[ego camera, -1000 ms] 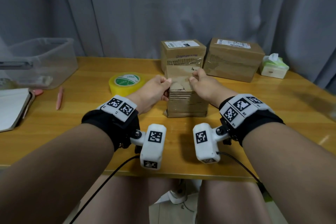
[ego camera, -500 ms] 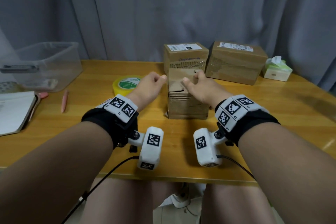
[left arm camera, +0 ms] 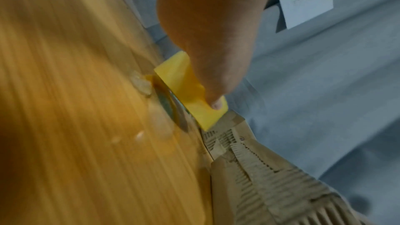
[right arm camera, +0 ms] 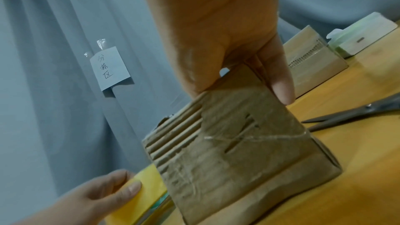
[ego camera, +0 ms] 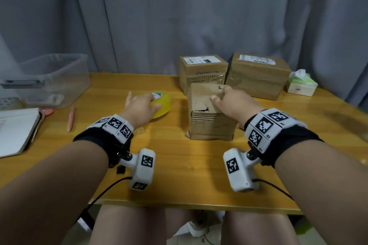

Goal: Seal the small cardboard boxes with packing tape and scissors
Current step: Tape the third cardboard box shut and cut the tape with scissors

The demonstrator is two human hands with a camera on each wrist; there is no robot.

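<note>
1. Since the earlier frame, left hand (ego camera: 140, 108) has left the small cardboard box (ego camera: 211, 113) and moved to the yellow tape roll (ego camera: 162, 103) at left of centre; its grip is curled round the roll's rim, thumb on the outer band, and the roll is tilted up off the counter (ego camera: 179, 165).
2. Right hand (ego camera: 232, 101) remains on the box top at centre of the head view; its grip is clamped on the torn top flap, thumb on the near face, fingers over the edge.
3. Containers: a clear plastic bin (ego camera: 51, 77) stands at upper left of the frame; contents are too blurred to tell. The small box top is ragged and partly open; nothing inside can be seen.
4. Two larger cardboard boxes (ego camera: 203, 69) and (ego camera: 258, 75) stand behind it at the counter's far edge, both shut, with white labels on top. A tissue box (ego camera: 301, 85) sits at far right.
5. Edges and room: bare wood lies between the small box and the near edge. Scissors (right arm camera: 350, 114) lie flat on the counter just right of the box, blades apart.
6. At left, a pink pen (ego camera: 71, 118) and an open notebook (ego camera: 16, 131) lie near the counter's edge.
7. Materials: the box is brown corrugated card, outer paper stripped to ribs in places; the counter is smooth, glossy yellow wood; a grey curtain (ego camera: 179, 16) hangs behind.
</note>
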